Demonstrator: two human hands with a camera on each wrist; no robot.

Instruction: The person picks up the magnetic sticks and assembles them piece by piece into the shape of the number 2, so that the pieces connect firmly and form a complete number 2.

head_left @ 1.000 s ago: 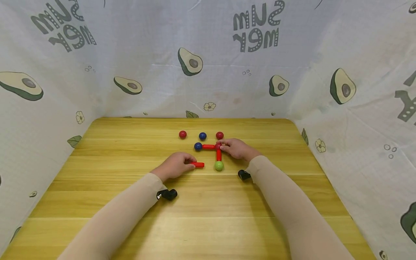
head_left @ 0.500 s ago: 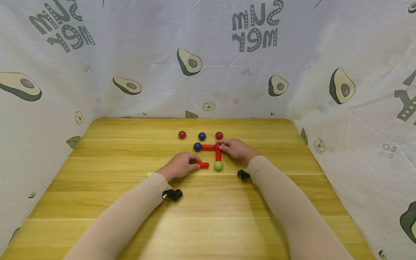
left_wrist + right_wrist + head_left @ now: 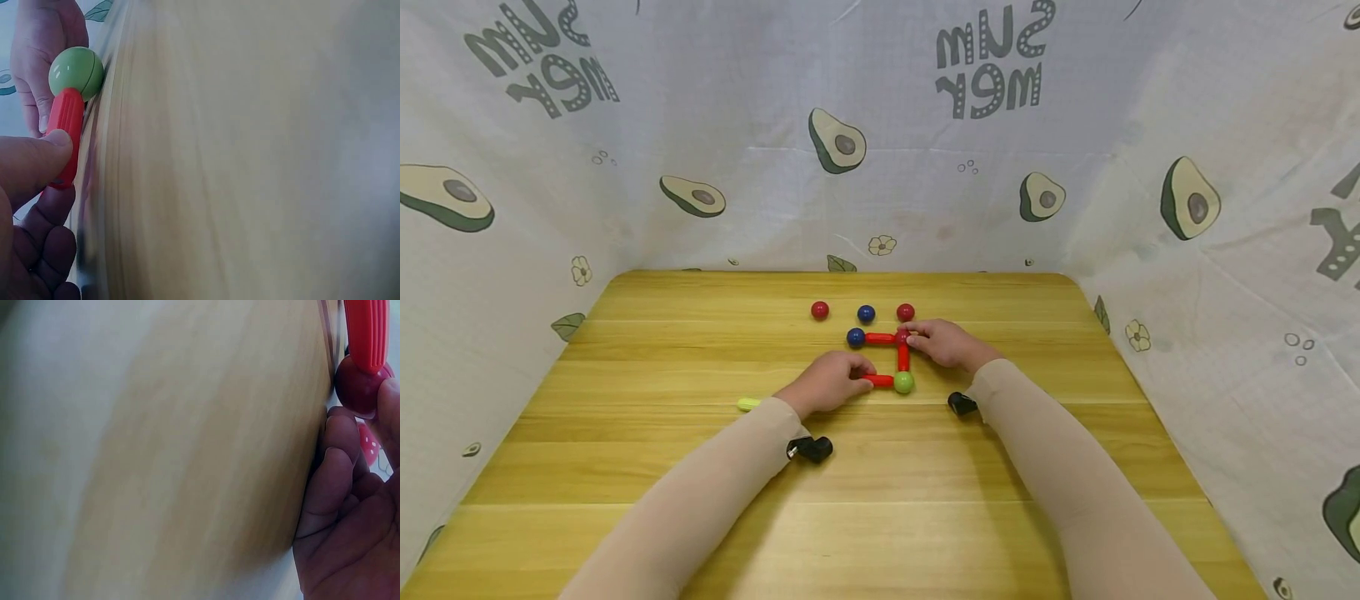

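My left hand [image 3: 832, 382] pinches a red rod [image 3: 67, 119] between thumb and fingers. The rod's far end meets the green ball [image 3: 903, 382], and in the left wrist view they sit end to end. My right hand [image 3: 949, 343] holds the dark red ball [image 3: 360, 389] at the corner of the joined pieces. From that ball one red rod [image 3: 903, 358] runs down to the green ball, and another red rod [image 3: 880, 339] runs left to a blue ball [image 3: 856, 337]. Together the pieces form three sides of a square lying on the table.
Behind the joined pieces lie a loose red ball [image 3: 820, 310], a blue ball [image 3: 866, 314] and another red ball [image 3: 906, 312]. A yellow-green rod [image 3: 748, 404] lies beside my left sleeve. The wooden table [image 3: 865, 533] ends at a patterned cloth [image 3: 760, 233].
My left hand has moved right with its red rod until the rod reaches the green ball. The yellow-green rod has come into view behind the left wrist. My right hand stays put.
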